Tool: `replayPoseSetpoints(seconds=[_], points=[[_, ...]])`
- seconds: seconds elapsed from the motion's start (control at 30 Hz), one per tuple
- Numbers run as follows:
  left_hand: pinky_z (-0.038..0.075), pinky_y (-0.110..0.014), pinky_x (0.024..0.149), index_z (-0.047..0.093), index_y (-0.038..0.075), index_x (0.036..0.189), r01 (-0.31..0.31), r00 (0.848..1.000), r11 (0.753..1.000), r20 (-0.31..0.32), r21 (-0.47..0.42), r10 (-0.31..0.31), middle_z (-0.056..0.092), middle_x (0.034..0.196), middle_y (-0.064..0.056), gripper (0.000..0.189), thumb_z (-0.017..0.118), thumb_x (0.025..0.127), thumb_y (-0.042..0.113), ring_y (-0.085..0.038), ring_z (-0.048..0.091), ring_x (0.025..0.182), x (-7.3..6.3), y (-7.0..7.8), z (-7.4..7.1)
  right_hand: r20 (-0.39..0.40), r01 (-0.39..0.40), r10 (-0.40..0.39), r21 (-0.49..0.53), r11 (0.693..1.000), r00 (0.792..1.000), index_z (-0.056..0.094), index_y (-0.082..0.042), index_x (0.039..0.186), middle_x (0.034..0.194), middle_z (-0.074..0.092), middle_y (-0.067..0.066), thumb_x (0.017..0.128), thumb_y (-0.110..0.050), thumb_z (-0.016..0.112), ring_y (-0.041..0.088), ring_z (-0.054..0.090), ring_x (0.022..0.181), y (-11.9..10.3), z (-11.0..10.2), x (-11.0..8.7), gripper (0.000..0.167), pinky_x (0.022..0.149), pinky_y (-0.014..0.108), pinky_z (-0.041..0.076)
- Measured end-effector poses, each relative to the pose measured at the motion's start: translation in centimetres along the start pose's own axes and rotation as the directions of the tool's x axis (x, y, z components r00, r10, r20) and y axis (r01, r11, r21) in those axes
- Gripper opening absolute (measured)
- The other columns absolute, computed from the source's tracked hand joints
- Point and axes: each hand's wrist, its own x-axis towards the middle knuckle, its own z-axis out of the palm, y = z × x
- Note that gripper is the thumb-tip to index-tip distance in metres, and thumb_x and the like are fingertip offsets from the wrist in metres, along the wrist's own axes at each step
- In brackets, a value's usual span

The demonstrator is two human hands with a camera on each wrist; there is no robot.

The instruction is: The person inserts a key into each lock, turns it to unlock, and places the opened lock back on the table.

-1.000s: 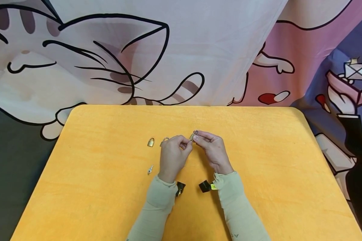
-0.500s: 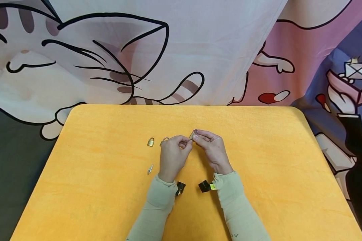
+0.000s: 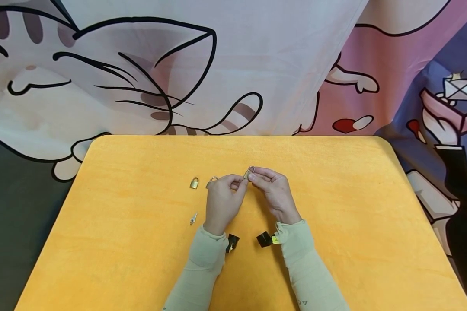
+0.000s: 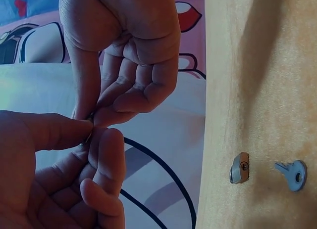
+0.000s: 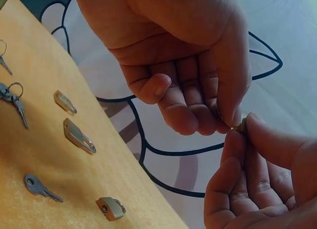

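Observation:
A small brass padlock with a metal shackle is held up above the table, between the two hands. My right hand pinches it with thumb and index finger, shackle pointing up. The left hand brings its thumb and index fingertip together at the padlock's lower end; what they pinch there is hidden, and I cannot tell its kind. In the right wrist view only a sliver of brass shows where the fingertips meet. The left wrist view has the left hand at lower left and the right hand above.
Brass padlocks lie on the yellow table, one left of the hands and another partly behind the left hand. A silver key lies nearer. The right wrist view adds another padlock and more keys. A cartoon curtain hangs behind.
The held padlock has moved up slightly and turned a little, so its shackle shows more openly above the fingertips. Both hands stay nearly in place; the things on the table have not moved.

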Motion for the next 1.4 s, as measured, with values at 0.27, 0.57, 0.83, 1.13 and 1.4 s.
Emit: replayPoseSetpoints(seconds=[0.27, 0.57, 0.83, 1.13, 1.4], points=[[0.051, -0.037, 0.082, 0.078, 0.003, 0.091, 0.013, 0.999, 1.0, 0.039, 0.009, -0.013, 0.073, 0.076, -0.001, 0.015, 0.072, 0.093, 0.017, -0.009, 0.065, 0.065, 0.3, -0.1, -0.6, 0.016, 0.014, -0.014, -0.004, 1.0, 1.0, 0.069, 0.007, 0.115, 0.103, 0.075, 0.001, 0.093, -0.001, 0.07, 0.014, 0.07, 0.096, 0.0, 0.2, 0.0, 0.024, 0.098, 0.041, 0.051], [0.053, -0.029, 0.069, 0.077, 0.005, 0.093, 0.025, 0.996, 0.999, 0.09, 0.022, -0.027, 0.071, 0.079, 0.001, 0.015, 0.07, 0.094, 0.018, -0.009, 0.064, 0.069, 0.2, -0.3, -1.1, 0.011, 0.007, -0.007, -0.05, 0.999, 1.0, 0.065, 0.009, 0.122, 0.102, 0.075, 0.0, 0.093, -0.002, 0.071, 0.013, 0.07, 0.094, 0.2, 0.4, 0.0, 0.031, 0.093, 0.037, 0.054], [0.054, -0.028, 0.069, 0.077, 0.007, 0.092, 0.01, 0.995, 0.998, 0.099, 0.055, -0.016, 0.071, 0.08, 0.003, 0.013, 0.073, 0.093, 0.019, -0.008, 0.065, 0.07, 0.3, -0.8, -1.8, 0.005, 0.019, -0.018, -0.111, 0.994, 1.0, 0.064, 0.005, 0.126, 0.095, 0.075, -0.001, 0.093, -0.004, 0.071, 0.017, 0.071, 0.091, 0.1, 0.9, 0.2, 0.035, 0.096, 0.045, 0.052], [0.056, -0.033, 0.072, 0.076, 0.006, 0.093, 0.082, 0.99, 0.985, 0.105, 0.153, -0.098, 0.072, 0.083, -0.001, 0.011, 0.077, 0.09, 0.016, -0.013, 0.067, 0.074, 0.1, -2.3, -3.4, 0.102, 0.037, -0.017, -0.201, 0.979, 0.995, 0.066, -0.003, 0.128, 0.097, 0.075, 0.006, 0.093, -0.009, 0.073, 0.031, 0.069, 0.101, 0.5, 2.5, 1.4, 0.036, 0.097, 0.049, 0.05], [0.056, -0.034, 0.072, 0.077, 0.006, 0.094, 0.141, 0.981, 0.956, 0.096, 0.256, -0.17, 0.071, 0.082, 0.0, 0.009, 0.078, 0.087, 0.012, -0.015, 0.067, 0.075, -0.6, -4.5, -5.8, 0.186, 0.061, 0.008, -0.359, 0.931, 0.982, 0.068, -0.008, 0.128, 0.1, 0.074, 0.011, 0.093, -0.012, 0.073, 0.037, 0.065, 0.087, 0.2, 4.8, 2.7, 0.035, 0.053, 0.027, 0.043]])
